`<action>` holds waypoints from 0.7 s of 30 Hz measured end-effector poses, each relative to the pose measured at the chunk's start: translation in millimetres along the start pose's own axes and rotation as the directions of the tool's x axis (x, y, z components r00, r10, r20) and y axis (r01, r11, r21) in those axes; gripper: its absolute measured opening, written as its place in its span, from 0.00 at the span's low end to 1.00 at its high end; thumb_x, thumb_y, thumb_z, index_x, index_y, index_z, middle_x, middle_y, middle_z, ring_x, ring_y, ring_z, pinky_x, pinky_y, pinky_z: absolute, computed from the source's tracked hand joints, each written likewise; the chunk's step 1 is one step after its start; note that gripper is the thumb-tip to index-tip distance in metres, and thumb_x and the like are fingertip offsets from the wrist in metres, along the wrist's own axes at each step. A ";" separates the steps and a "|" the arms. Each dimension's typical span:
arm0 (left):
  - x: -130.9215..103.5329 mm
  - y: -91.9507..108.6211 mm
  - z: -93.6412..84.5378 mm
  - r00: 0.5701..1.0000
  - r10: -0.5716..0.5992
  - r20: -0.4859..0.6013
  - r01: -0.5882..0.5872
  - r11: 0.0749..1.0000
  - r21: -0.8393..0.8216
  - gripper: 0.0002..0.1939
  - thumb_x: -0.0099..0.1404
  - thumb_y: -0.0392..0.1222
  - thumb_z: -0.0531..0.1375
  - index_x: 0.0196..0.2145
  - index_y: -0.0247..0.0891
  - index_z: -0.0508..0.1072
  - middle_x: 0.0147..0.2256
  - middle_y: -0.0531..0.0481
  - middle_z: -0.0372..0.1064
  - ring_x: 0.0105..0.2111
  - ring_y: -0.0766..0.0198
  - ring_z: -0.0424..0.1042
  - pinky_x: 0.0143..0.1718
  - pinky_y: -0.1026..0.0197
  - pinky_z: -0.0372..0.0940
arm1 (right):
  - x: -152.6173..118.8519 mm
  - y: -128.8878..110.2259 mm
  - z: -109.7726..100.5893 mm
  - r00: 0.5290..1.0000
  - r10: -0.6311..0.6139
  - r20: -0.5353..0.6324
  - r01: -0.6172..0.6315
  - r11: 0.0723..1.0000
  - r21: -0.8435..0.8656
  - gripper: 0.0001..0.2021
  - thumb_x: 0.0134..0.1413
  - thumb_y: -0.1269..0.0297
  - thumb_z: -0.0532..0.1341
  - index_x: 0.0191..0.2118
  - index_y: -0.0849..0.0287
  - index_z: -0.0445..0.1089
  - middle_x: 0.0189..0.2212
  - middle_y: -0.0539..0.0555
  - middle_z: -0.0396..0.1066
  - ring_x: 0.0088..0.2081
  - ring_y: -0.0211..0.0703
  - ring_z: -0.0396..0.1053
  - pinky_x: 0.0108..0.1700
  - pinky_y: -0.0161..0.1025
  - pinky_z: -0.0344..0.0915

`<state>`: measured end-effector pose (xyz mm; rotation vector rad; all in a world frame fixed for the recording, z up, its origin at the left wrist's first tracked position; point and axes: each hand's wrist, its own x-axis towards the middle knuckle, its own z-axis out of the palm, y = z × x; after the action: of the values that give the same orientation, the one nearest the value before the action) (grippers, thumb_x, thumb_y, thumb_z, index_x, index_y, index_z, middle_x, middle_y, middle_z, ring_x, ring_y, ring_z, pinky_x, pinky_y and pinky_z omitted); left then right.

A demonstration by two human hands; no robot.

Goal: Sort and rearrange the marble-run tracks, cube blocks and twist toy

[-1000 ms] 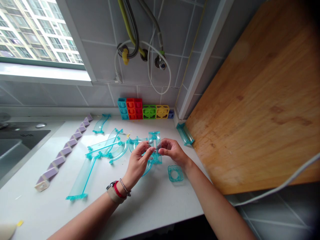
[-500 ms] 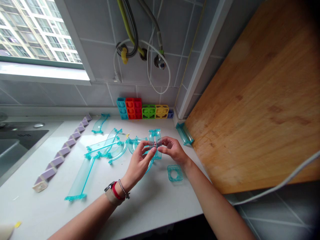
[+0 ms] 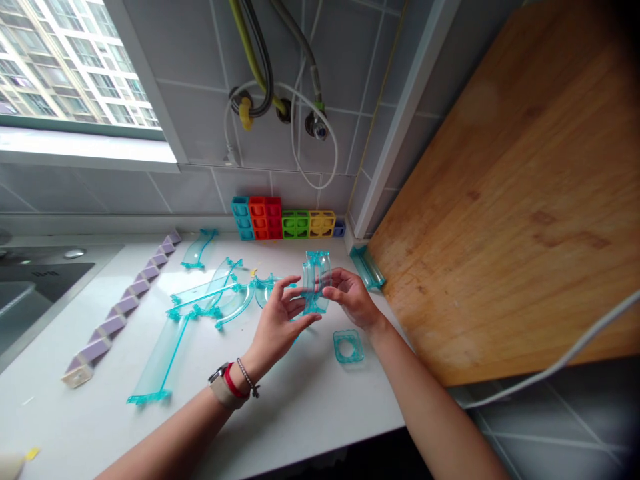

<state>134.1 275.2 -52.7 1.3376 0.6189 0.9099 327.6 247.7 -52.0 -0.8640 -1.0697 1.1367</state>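
Above the white counter, my right hand (image 3: 351, 295) grips a curved clear-teal plastic piece (image 3: 316, 281) by its right side, thumb in front. My left hand (image 3: 285, 310) is at its left side, with thumb and fingers spread apart; the fingertips are beside or partly behind the piece, and contact is unclear. A square teal piece with a round hole (image 3: 349, 347) lies below my right hand. Curved teal track pieces (image 3: 237, 303) lie left of my left hand, and a long flat teal piece (image 3: 163, 353) is farther left.
Coloured blocks (image 3: 267, 219) line the wall. A zigzag lilac strip (image 3: 125, 305) runs beside the sink (image 3: 30, 280). A small teal piece (image 3: 199, 249) lies near the back. Teal channels (image 3: 367, 268) touch a wooden board (image 3: 500, 200) on the right. A white cable (image 3: 555, 367) crosses it.
The teal piece has turned and shifted slightly right and up with my right hand. My left hand's fingers and thumb have spread from their closed hold.
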 end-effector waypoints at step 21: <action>-1.7 3.1 2.3 0.999 0.015 0.037 -0.011 0.996 -0.089 0.38 0.58 0.36 0.75 0.59 0.45 0.59 0.51 0.42 0.76 0.47 0.56 0.79 0.49 0.52 0.75 | 0.8 -2.2 -0.3 0.999 0.036 -0.023 -0.033 0.991 0.131 0.22 0.52 0.50 0.74 0.49 0.52 0.73 0.40 0.53 0.79 0.41 0.46 0.78 0.49 0.45 0.73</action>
<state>134.5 272.5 -49.5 1.2771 0.5352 0.9110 328.5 248.0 -49.9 -0.7942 -0.9517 1.2079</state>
